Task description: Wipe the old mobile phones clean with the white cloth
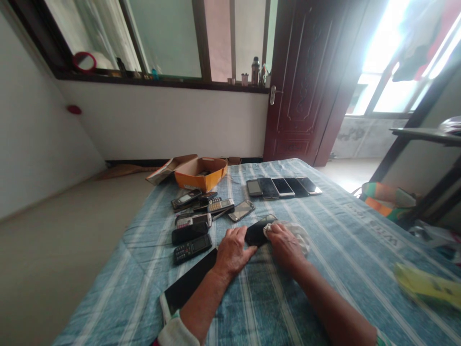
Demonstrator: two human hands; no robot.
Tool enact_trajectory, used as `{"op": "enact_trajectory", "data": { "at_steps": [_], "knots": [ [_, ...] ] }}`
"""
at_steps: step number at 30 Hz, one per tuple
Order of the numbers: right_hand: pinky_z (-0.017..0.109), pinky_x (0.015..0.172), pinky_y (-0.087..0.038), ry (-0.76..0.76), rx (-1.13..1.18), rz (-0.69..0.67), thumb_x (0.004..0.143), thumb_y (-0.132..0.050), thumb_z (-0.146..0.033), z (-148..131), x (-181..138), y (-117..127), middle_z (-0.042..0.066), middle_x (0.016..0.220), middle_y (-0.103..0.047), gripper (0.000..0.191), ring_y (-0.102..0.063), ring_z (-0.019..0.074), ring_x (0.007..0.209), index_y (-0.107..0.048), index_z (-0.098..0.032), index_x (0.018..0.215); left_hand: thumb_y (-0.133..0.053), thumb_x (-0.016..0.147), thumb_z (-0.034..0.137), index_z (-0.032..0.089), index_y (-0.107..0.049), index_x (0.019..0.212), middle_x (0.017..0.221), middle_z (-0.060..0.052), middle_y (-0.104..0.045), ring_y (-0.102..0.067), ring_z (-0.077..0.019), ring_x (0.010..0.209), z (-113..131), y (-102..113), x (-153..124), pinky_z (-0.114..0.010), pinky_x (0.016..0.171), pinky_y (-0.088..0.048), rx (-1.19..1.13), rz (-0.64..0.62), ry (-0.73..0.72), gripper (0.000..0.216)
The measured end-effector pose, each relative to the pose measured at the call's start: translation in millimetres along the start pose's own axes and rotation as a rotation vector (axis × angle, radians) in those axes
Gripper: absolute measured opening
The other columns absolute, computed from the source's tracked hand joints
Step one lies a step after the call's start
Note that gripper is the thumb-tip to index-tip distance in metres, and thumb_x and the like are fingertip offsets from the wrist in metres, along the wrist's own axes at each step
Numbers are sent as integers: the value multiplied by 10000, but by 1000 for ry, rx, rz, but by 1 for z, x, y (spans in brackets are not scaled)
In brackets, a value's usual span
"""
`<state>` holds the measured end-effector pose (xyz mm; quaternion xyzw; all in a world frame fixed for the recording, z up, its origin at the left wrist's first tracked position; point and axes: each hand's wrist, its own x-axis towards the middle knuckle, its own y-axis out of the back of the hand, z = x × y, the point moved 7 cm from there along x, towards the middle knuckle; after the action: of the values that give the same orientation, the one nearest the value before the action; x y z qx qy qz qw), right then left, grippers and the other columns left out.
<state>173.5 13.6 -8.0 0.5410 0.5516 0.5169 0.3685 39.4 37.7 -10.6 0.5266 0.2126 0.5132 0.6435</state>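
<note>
A dark smartphone (256, 233) lies at an angle on the striped blue tablecloth (237, 307). My left hand (232, 252) grips its near left edge between thumb and fingers. Bunched under the fingers of my right hand (284, 246) is a white cloth (300, 234), pressed against the phone's right side. Beneath my left forearm, partly covered by it, rests a white-framed tablet (190, 283) with a dark screen. Just left of my left hand are a black keypad phone (192, 248) and several other old phones, some overlapping. A silver-edged phone (242, 210) sits beyond my hands.
Several smartphones stand side by side in a row (284, 187) toward the table's far side. An open orange cardboard box (200, 181) with its lid tilted beside it is at the far left edge. A yellow plastic packet (427, 283) lies at the right.
</note>
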Motion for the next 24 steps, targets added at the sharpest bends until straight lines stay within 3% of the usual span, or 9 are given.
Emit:
{"op": "enact_trajectory", "data": {
  "at_steps": [10, 19, 24],
  "knots": [
    [262, 801, -365, 136, 39, -13, 931, -412, -120, -31, -8, -9, 57, 1010, -611, 241, -507, 192, 994, -645, -183, 929, -686, 755, 271, 138, -585, 1145, 1128, -100, -648, -548, -278, 1068, 3, 3, -1, -362, 924, -460, 12, -30, -4, 424],
    [269, 840, -361, 20, 12, 15, 917, -371, -65, 1, -1, -3, 68, 1038, -609, 312, -495, 203, 1046, -655, -184, 968, -717, 738, 309, 141, -600, 1096, 1093, -110, -655, -553, -289, 1069, 4, 1, -1, -382, 914, -465, 15, -16, -18, 413],
    [256, 825, -371, 123, 52, 3, 927, -394, -94, -26, -7, -8, 55, 1029, -603, 274, -498, 191, 1025, -649, -190, 950, -692, 749, 271, 133, -587, 1128, 1113, -111, -651, -555, -277, 1061, 4, 2, 0, -376, 923, -466, 7, -29, -13, 417]
  ]
}}
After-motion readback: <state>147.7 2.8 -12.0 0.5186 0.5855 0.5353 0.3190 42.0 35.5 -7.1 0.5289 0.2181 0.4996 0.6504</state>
